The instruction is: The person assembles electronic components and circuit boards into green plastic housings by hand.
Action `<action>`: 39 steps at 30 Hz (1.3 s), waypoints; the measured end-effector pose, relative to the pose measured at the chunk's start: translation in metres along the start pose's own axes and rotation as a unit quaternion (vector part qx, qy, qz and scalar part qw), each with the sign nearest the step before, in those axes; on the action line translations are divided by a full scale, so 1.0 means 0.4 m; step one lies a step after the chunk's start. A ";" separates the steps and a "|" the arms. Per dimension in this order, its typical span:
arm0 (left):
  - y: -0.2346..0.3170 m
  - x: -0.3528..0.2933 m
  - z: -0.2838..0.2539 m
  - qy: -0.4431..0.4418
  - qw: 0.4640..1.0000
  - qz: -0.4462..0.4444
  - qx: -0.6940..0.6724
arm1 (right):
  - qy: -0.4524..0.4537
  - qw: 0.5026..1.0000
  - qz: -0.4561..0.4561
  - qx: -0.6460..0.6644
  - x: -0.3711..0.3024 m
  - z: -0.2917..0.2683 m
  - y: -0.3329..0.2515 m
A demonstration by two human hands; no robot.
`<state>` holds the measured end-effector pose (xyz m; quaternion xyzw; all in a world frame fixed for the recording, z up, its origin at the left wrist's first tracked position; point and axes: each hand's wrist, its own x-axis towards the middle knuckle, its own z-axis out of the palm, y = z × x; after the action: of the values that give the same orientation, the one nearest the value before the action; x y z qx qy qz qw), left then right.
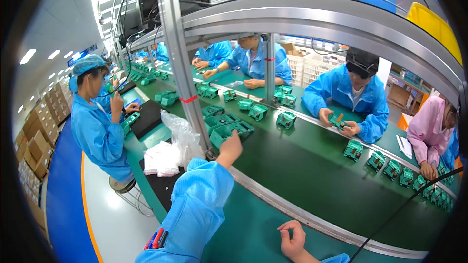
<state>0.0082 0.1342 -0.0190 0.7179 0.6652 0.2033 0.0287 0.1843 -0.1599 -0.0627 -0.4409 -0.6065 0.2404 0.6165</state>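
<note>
Green case on dark green belt, at left hand; right hand apart.
Left arm outstretched, presumably for reach; index finger over case, remaining fingers hidden, cannot tell whether gripping. Right hand above near tabletop, fingers loosely curled with a gap, nothing visible inside; wrist cut off below. Neighbouring cases grouped beyond, probably for easy access.

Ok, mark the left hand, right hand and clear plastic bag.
Left hand (230,151), head view: back of the hand.
Right hand (294,241), head view: middle of the hand.
Clear plastic bag (184,134), head view: crumpled middle.
</note>
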 end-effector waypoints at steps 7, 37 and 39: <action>-0.070 0.042 0.023 0.076 0.989 -0.003 0.128 | 0.029 0.997 -0.045 -0.048 0.017 0.000 -0.035; 0.339 -0.390 0.031 -0.164 0.944 0.228 -0.175 | 0.018 0.924 0.067 -0.377 0.302 -0.270 0.124; 0.332 -0.390 0.044 -0.213 0.933 0.237 -0.165 | -0.110 0.878 0.197 -0.421 0.328 -0.279 0.142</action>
<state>0.1342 -0.0275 -0.0335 0.8663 0.4112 0.1531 0.2385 0.3246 -0.0507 -0.0258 -0.7404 -0.6146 0.1255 0.2417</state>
